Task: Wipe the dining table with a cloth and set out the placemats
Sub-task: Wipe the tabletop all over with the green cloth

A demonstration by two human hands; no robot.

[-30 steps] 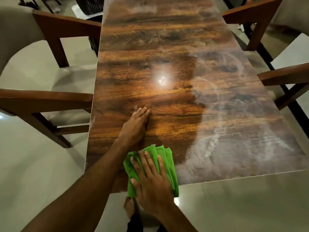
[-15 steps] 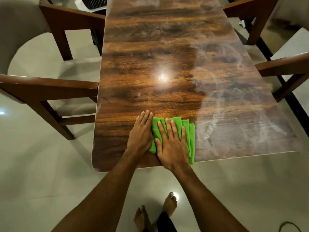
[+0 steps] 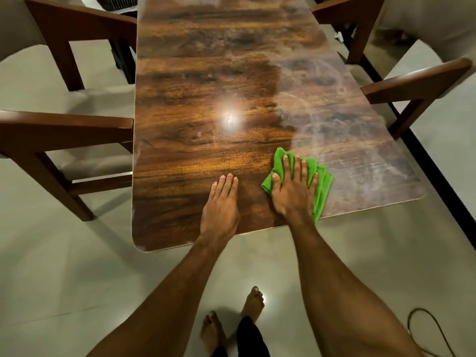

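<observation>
A long glossy wooden dining table (image 3: 206, 73) stretches away from me. Its right half carries whitish smears; the left half looks darker and cleaner. My right hand (image 3: 293, 186) presses flat with spread fingers on a folded green cloth (image 3: 320, 186) near the table's front edge, at the border of the smeared part. My left hand (image 3: 221, 202) rests flat on the bare wood to the left of the cloth, fingers straight and together. No placemats are in view.
Wooden armchairs with pale seats stand at the left (image 3: 64, 124) and at the right (image 3: 417, 83) of the table. My bare feet (image 3: 253, 304) are on the tiled floor below the front edge. A dark cable (image 3: 432, 328) lies on the floor at the lower right.
My right hand has slid the green cloth to the right and a little farther along the table, away from my left hand. The left hand has stayed flat on the wood.
</observation>
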